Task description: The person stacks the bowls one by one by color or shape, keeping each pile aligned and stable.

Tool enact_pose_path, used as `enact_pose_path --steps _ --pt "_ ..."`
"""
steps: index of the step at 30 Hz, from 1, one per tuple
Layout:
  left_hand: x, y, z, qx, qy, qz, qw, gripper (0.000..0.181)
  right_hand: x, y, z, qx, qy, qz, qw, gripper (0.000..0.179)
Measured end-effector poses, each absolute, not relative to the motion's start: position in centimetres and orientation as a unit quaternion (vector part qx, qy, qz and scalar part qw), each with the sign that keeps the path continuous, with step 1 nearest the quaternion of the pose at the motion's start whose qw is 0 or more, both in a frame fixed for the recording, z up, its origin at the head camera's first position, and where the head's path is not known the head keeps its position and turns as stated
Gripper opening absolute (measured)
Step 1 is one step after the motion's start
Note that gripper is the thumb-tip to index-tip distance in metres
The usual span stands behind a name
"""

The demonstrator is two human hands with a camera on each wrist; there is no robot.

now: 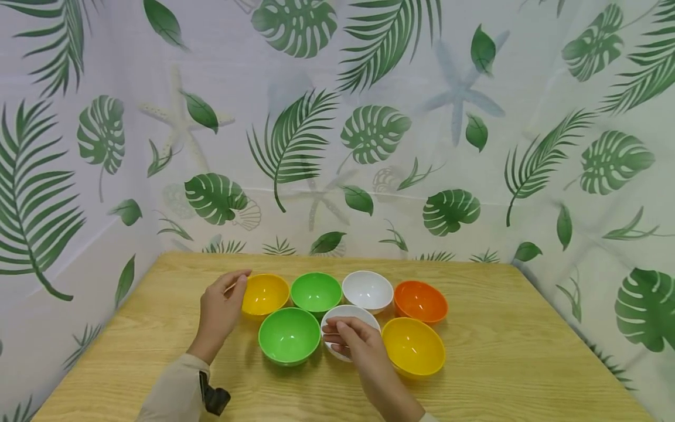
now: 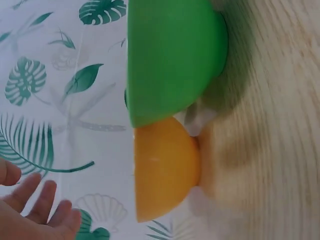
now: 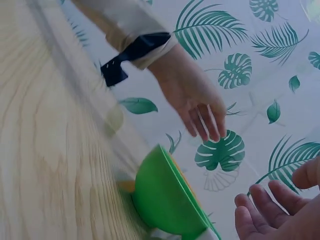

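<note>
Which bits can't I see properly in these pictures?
Head view: the middle of the front white bowl, covered by the right hand.
Left wrist view: part of the near green bowl, cut off by the top edge.
Right wrist view: a white thing, cut off by the bottom edge; too little shows to name.

Wood-grain table [image 1: 527, 351]; on it seven bowls [image 1: 289, 337]: yellow, green, white, orange.
</note>
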State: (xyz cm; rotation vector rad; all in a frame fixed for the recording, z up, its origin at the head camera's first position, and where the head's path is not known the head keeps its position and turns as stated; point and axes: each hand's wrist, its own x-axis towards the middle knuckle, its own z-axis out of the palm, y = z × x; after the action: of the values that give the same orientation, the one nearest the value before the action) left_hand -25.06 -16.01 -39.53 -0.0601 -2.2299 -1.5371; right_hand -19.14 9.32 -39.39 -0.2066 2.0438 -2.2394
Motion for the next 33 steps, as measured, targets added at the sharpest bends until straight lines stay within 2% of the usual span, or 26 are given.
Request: enact_pose_path --steps 6,9,12,21,27,33 --pt "-25.7 -17.0 -40.4 0.05 -0.792 -0.601 0.095 0.058 -19.1 9.0 -39.6 -0.07 0.59 -0.79 0.153 0.054" --pt "-25.9 -17.5 -41.0 0.075 -0.785 -0.614 0.037 0.063 -19.1 8.6 -39.9 -0.065 0.558 -0.805 0.191 0.059" --pt "-26.0 -17.9 -41.6 0.093 -0.764 -0.639 -0.001 0.063 -19.0 8.2 -40.1 -0.061 0.542 -0.813 0.205 0.06" --pt "-27.0 -17.8 -43.0 0.138 -0.649 -0.747 -0.049 0.058 -18.8 7.6 -40.6 -0.06 0.54 -0.813 0.209 0.057" --pt "-27.9 -17.5 -43.7 0.126 -0.605 -0.782 -0.084 0.055 -19.0 7.5 -40.3 -0.055 0.541 -0.814 0.204 0.058" --pt "-28.3 -17.3 -43.8 0.117 -0.608 -0.779 -0.097 0.052 -19.2 7.7 -40.2 -0.054 0.542 -0.814 0.202 0.059"
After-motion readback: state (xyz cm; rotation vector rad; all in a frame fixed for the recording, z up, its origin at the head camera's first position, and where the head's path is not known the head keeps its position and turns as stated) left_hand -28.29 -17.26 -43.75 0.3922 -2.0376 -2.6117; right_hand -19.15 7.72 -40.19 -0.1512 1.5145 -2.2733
